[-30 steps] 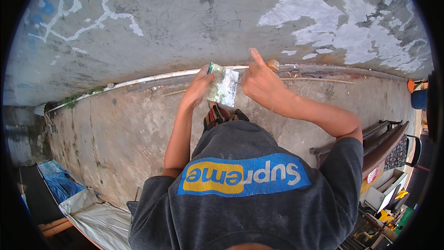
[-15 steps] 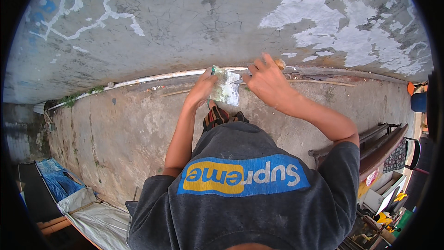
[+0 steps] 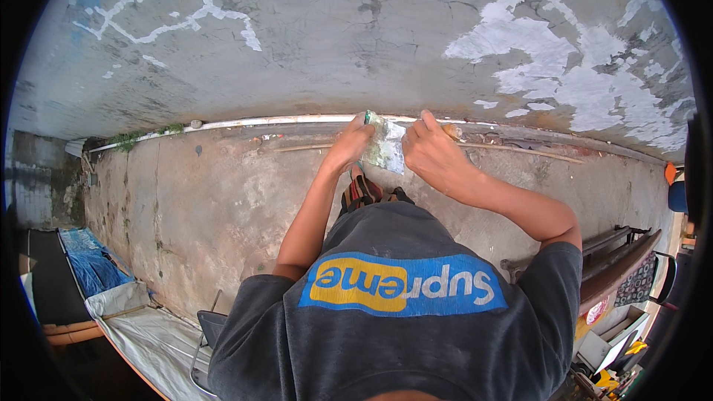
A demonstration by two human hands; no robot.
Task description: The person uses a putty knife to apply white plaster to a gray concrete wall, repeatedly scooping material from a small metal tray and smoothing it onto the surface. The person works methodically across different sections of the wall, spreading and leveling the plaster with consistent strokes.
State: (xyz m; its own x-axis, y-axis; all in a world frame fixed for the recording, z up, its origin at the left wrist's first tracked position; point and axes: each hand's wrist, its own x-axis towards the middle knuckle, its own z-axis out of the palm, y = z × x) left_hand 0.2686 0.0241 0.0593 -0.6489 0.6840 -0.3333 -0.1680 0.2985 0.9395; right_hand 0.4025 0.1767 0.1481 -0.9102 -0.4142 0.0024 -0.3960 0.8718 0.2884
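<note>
My left hand [image 3: 349,141] grips a flat, smeared rectangular plate [image 3: 385,148] at its green edge, mottled with white and greyish paste. My right hand [image 3: 431,150] is closed on a scraper, its wooden handle [image 3: 451,132] poking out past my knuckles, the index finger raised along it. The scraper's blade lies against the plate, largely hidden by the fingers. Beyond my hands rises the grey wall [image 3: 312,44], cracked, with irregular white patches [image 3: 549,67].
A white pipe [image 3: 223,124] and a thin stick [image 3: 535,154] run along the wall's foot. A wooden bench [image 3: 616,260], an orange object [image 3: 670,172] and a blue drum [image 3: 676,197] stand right. Tarpaulins [image 3: 96,260] and a folding chair [image 3: 212,327] are at lower left.
The view has shifted, and both hands with the plate and scraper now sit slightly lower and further right in the picture. My right index finger has lowered a little toward the handle.
</note>
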